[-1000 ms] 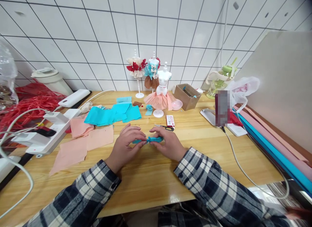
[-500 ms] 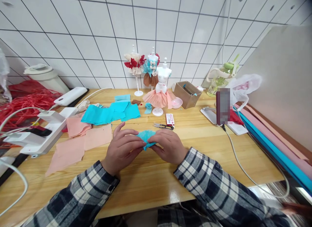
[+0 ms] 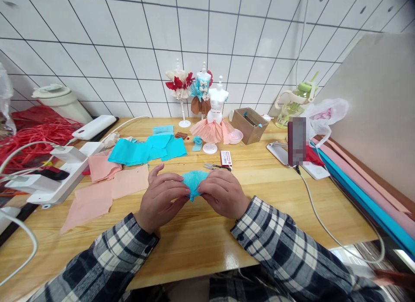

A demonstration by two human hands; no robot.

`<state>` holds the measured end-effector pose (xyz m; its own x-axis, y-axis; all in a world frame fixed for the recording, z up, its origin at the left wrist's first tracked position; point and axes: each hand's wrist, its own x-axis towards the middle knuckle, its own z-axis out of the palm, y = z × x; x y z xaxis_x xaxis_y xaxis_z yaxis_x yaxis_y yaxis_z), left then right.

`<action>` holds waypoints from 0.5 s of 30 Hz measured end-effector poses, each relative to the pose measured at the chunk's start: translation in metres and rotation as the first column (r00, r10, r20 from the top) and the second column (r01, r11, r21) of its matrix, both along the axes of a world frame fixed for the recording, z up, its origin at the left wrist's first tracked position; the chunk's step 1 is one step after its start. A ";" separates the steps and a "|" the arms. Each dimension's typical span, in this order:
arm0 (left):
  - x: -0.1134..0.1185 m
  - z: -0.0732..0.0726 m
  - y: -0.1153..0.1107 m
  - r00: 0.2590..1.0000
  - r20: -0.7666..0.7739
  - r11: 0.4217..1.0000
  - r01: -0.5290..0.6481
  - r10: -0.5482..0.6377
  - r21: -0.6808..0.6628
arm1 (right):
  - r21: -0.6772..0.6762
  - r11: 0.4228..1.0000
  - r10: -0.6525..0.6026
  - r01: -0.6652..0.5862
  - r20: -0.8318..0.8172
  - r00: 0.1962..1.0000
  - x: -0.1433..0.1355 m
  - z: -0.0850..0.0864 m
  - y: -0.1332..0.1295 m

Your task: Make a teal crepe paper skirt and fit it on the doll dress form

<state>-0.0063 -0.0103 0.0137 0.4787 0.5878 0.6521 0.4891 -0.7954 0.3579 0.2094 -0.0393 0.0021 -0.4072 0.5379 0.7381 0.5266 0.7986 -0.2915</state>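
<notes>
Between my two hands is a fan-shaped piece of gathered blue crepe paper (image 3: 195, 181), its pinched tip pointing down towards me. My left hand (image 3: 165, 198) grips its left edge with thumb and fingers, the index finger raised a little. On the other edge, my right hand (image 3: 223, 193) is closed with fingers and thumb on the paper. Just beyond lie thread snips (image 3: 218, 167) against a small white-and-red box (image 3: 226, 158). Farther back stands a white mini dress form (image 3: 216, 98) with a peach paper skirt (image 3: 210, 131).
Blue paper sheets (image 3: 129, 151) and peach sheets (image 3: 94, 204) lie on the left, near a power strip (image 3: 71, 174). Two dressed forms (image 3: 179, 88), a cardboard box (image 3: 248, 129) and a pink bowl (image 3: 235, 136) stand behind. A phone (image 3: 296, 142) and cable are on the right.
My fingers have drawn slightly apart along the edges of the blue paper, and more of its fanned surface now shows. Both hands stay in nearly the same place.
</notes>
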 end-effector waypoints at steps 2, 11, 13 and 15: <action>0.000 -0.002 0.004 0.998 -0.054 0.999 -0.023 0.024 0.024 | -0.053 0.999 0.012 -0.010 0.022 1.000 0.002 0.004 0.002; -0.002 -0.019 0.026 0.947 -0.273 0.921 -0.252 0.170 -0.298 | -0.318 0.757 -0.596 0.570 0.019 0.803 0.099 -0.012 0.053; -0.001 -0.020 0.026 0.952 -0.268 0.894 -0.246 0.149 -0.376 | -0.397 0.647 -0.672 0.651 0.106 0.733 0.121 -0.020 0.057; 0.000 -0.020 0.024 0.955 -0.256 0.895 -0.243 0.152 -0.375 | -0.492 0.569 -0.668 0.659 0.192 0.719 0.130 -0.025 0.058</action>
<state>-0.0067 0.0141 -0.0062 0.4264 0.8727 0.2378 0.7217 -0.4867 0.4921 0.3389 0.0183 -0.0226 0.2239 0.9323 0.2842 0.8413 -0.0377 -0.5393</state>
